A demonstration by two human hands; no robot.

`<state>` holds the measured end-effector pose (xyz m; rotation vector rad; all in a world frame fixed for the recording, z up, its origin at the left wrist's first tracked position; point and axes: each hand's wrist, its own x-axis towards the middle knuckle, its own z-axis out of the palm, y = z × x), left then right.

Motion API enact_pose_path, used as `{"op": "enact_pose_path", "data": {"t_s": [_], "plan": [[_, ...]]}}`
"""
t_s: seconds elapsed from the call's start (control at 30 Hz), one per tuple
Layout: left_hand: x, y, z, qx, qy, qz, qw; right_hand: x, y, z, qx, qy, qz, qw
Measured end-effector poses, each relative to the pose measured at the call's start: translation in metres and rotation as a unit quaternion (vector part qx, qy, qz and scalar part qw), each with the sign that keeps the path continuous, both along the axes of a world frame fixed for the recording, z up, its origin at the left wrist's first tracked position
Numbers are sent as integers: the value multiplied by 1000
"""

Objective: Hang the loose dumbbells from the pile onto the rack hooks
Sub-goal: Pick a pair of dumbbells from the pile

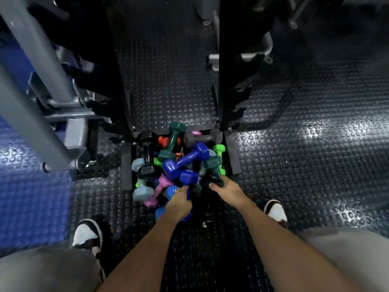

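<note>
A pile of coloured dumbbells [181, 163] lies on the floor between the rack's base bars. My left hand [179, 204] grips a blue dumbbell [171, 191] at the pile's near edge. My right hand [226, 187] holds a dark green dumbbell [211, 165] on the pile's right side, fingers curled under its near end. A large purple-blue dumbbell [183, 160] lies across the top of the pile. The black rack uprights [228, 60] with side hooks [242, 95] rise behind the pile.
Grey machine frame [42, 81] stands at the left. My two shoes [88, 234] [275, 210] flank the pile on the studded rubber floor [305, 154]. A blue floor patch [27, 197] lies at the left.
</note>
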<state>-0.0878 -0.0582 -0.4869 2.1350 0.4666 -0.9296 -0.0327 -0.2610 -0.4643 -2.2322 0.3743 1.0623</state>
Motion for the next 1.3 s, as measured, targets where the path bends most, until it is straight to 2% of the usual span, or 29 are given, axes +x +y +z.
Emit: {"op": "enact_pose_path", "data": {"t_s": [0.17,0.3,0.5,0.73,0.87,1.0,1.1,1.3], "plan": [[-19,-1,-9,9,-49,0,999,-24,-1,4,24,-20,-41,999],[-35,-13,-7,17,-96,94,991,-31,-6,-5,19,-49,-99,994],[-55,-44,-34,-66,-10,282,957,-12,1,-24,-36,-132,41,990],[-59,-64,-66,-75,113,381,914,17,19,-59,-62,-84,118,988],[-58,-73,-83,-140,189,446,864,22,19,-77,-77,-72,123,987],[-54,-78,-91,-178,208,481,833,29,17,-84,-77,-69,130,986],[-50,-81,-96,-161,211,491,830,30,20,-85,-80,-69,135,985],[-50,-86,-96,-147,206,541,802,37,20,-85,-78,-65,134,986]]}}
